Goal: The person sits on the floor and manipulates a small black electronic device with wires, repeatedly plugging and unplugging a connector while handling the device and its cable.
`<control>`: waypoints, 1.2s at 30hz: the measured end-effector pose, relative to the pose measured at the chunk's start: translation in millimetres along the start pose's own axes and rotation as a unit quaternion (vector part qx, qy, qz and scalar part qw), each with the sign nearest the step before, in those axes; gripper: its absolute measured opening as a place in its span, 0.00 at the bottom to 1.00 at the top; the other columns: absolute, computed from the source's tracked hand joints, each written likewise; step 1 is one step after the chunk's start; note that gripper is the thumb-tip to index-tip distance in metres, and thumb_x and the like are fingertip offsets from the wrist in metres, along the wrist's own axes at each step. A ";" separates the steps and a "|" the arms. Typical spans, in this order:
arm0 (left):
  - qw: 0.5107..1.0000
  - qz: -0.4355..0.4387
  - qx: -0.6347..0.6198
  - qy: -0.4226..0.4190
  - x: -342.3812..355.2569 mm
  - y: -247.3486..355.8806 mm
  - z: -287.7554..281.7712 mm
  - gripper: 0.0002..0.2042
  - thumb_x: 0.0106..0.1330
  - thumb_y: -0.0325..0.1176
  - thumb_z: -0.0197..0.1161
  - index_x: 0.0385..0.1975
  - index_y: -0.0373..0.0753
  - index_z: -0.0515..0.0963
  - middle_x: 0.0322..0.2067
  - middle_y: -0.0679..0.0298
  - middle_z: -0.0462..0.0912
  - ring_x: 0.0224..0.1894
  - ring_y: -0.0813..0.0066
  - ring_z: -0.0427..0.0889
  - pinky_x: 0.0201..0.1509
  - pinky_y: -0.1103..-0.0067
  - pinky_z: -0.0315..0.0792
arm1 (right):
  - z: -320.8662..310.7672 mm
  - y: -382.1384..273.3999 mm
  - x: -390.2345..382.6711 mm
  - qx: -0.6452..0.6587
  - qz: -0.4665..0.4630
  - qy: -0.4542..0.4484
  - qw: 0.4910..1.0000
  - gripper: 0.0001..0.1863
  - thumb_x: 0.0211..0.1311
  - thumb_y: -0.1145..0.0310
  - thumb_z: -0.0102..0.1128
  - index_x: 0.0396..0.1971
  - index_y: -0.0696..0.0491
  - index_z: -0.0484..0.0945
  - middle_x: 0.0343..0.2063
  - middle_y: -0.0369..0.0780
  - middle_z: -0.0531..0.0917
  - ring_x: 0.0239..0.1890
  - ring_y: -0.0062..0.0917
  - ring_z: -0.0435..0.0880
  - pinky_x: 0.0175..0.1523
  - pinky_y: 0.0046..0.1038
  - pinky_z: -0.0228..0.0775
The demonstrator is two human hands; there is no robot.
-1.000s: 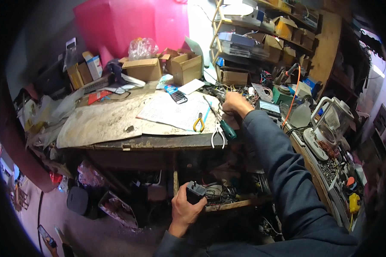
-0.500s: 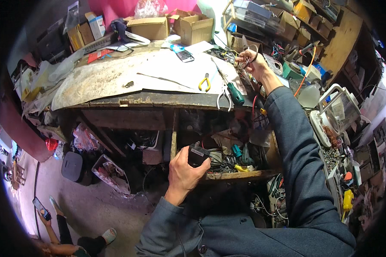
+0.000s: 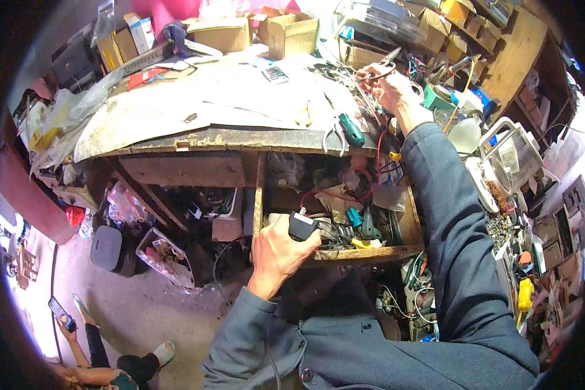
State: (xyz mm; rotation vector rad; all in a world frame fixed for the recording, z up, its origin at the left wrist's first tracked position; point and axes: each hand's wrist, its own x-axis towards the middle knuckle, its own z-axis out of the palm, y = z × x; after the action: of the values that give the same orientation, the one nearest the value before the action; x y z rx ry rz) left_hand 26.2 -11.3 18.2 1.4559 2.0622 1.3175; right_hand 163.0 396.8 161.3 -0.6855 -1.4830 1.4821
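My left hand [image 3: 281,252] is closed around a small black power adapter [image 3: 303,226], held above the front of an open wooden drawer [image 3: 370,253]. A short, light prong sticks up from the adapter. Beyond the tabletop's right part, my raised right hand [image 3: 391,91] grips what looks like a pair of scissors [image 3: 378,76] with a dark handle loop. Tangled wires and small parts lie beneath that hand. Nearby on the table edge rest a green-handled screwdriver [image 3: 352,131], pliers with pale handles [image 3: 333,138] and yellow-handled pliers [image 3: 304,116].
The drawer holds cables, a teal plug [image 3: 353,216] and a yellow piece [image 3: 368,244]. Cardboard boxes [image 3: 292,36] line the table's back. A clear appliance jug [image 3: 515,162] stands at right. At lower left, a seated person holds a phone [image 3: 62,313].
The scissors have turned in my right hand, their tip now pointing up and right. My left hand has tilted the adapter, so its label no longer shows. The tabletop looks brighter.
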 end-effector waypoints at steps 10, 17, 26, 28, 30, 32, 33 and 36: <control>0.999 0.045 -0.009 0.025 -1.0 -21.0 9.8 0.24 0.52 0.48 0.74 0.43 0.38 0.80 0.35 0.49 0.87 0.36 0.47 0.87 0.40 0.60 0.81 | 51.3 -39.1 -42.7 -0.631 -0.050 -0.004 0.774 0.14 0.54 0.67 0.67 0.39 0.58 0.84 0.38 0.48 0.87 0.40 0.36 0.87 0.45 0.36 0.78; 1.000 0.014 -0.015 0.001 0.4 -4.2 1.7 0.26 0.53 0.44 0.75 0.45 0.39 0.71 0.36 0.48 0.84 0.37 0.44 0.86 0.40 0.58 0.79 | 28.7 -7.5 -24.3 -0.719 -0.101 0.057 0.686 0.16 0.50 0.64 0.67 0.38 0.54 0.82 0.38 0.49 0.86 0.47 0.44 0.85 0.53 0.38 0.75; 0.996 0.036 -0.077 0.015 0.1 -22.6 3.0 0.25 0.51 0.36 0.76 0.43 0.35 0.70 0.33 0.46 0.82 0.37 0.44 0.84 0.41 0.59 0.77 | 41.3 -29.2 -42.8 -0.784 -0.034 -0.035 0.619 0.17 0.48 0.55 0.64 0.34 0.50 0.89 0.39 0.48 0.89 0.45 0.42 0.88 0.51 0.41 0.74; 0.996 0.035 -0.082 0.007 1.9 -23.7 4.7 0.24 0.51 0.36 0.76 0.43 0.35 0.70 0.34 0.45 0.82 0.38 0.44 0.84 0.41 0.59 0.77 | 36.1 -30.3 -44.3 -0.777 -0.046 -0.020 0.627 0.17 0.48 0.55 0.64 0.34 0.50 0.89 0.38 0.47 0.89 0.45 0.41 0.88 0.51 0.40 0.75; 0.996 0.034 -0.081 0.008 1.1 -24.4 3.2 0.24 0.51 0.35 0.75 0.43 0.35 0.70 0.33 0.45 0.83 0.37 0.44 0.84 0.40 0.59 0.77 | 49.0 -39.8 -56.1 -0.766 -0.027 -0.021 0.642 0.18 0.49 0.56 0.63 0.36 0.51 0.88 0.41 0.47 0.89 0.46 0.40 0.88 0.53 0.38 0.77; 0.996 0.040 -0.079 0.013 1.0 -21.2 0.4 0.24 0.51 0.35 0.75 0.42 0.34 0.70 0.33 0.45 0.83 0.36 0.44 0.84 0.39 0.59 0.77 | 54.0 -47.4 -62.9 -0.766 -0.057 -0.024 0.640 0.18 0.52 0.56 0.62 0.41 0.48 0.86 0.43 0.46 0.88 0.46 0.40 0.87 0.51 0.37 0.77; 0.996 0.040 -0.080 0.012 1.2 -19.5 0.6 0.23 0.51 0.35 0.75 0.41 0.34 0.70 0.33 0.46 0.83 0.36 0.45 0.85 0.39 0.60 0.77 | 52.7 -49.6 -64.6 -0.766 -0.069 -0.024 0.639 0.19 0.54 0.56 0.61 0.43 0.47 0.86 0.44 0.45 0.88 0.46 0.39 0.87 0.51 0.36 0.77; 0.995 0.045 -0.087 0.021 2.1 -14.6 0.7 0.23 0.52 0.37 0.76 0.39 0.34 0.71 0.31 0.48 0.84 0.34 0.51 0.86 0.38 0.63 0.78 | 39.7 -46.2 -55.7 -0.686 -0.159 -0.042 0.709 0.21 0.57 0.55 0.60 0.49 0.46 0.84 0.44 0.43 0.88 0.45 0.35 0.87 0.49 0.33 0.77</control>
State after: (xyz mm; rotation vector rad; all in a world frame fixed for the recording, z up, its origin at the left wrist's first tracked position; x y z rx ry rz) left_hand 17.1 -10.2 6.7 1.4702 1.8730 1.5317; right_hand 162.3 323.7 199.5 -1.0774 -2.5163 -0.1289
